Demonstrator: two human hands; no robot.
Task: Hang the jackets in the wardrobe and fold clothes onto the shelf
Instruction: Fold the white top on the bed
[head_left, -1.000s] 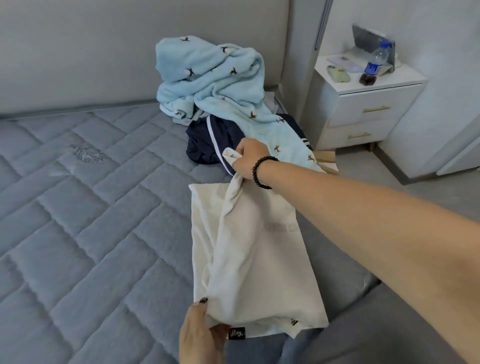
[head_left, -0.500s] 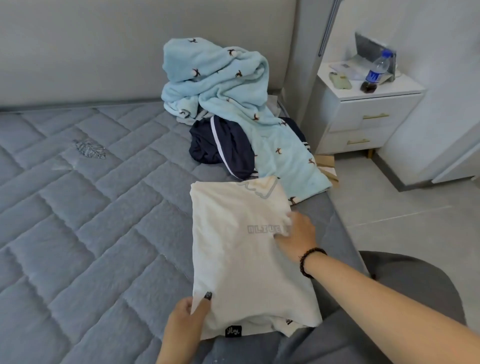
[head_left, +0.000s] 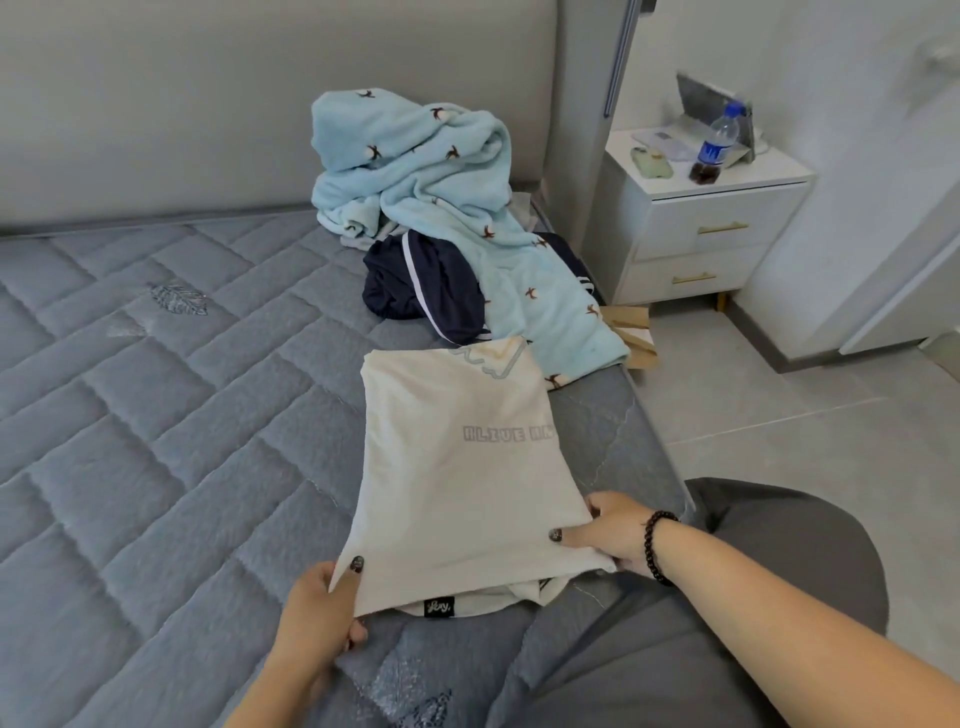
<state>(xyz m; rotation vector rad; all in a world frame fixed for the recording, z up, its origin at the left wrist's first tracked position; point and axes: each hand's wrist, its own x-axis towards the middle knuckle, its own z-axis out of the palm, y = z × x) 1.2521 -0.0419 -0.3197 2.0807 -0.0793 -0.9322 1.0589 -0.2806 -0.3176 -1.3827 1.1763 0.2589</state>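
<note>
Since half a second ago the right hand (head_left: 615, 535) has slid down to the cream shirt (head_left: 457, 483)'s near right corner, and both hands now pinch its near corners, the left hand (head_left: 324, 605) opposite. Folded lengthwise, it lies on the bed (head_left: 156, 441) below the blue blanket (head_left: 441, 176) and navy garment (head_left: 431, 291). Folding seems underway; the next move likely calls for doubling it over.
</note>
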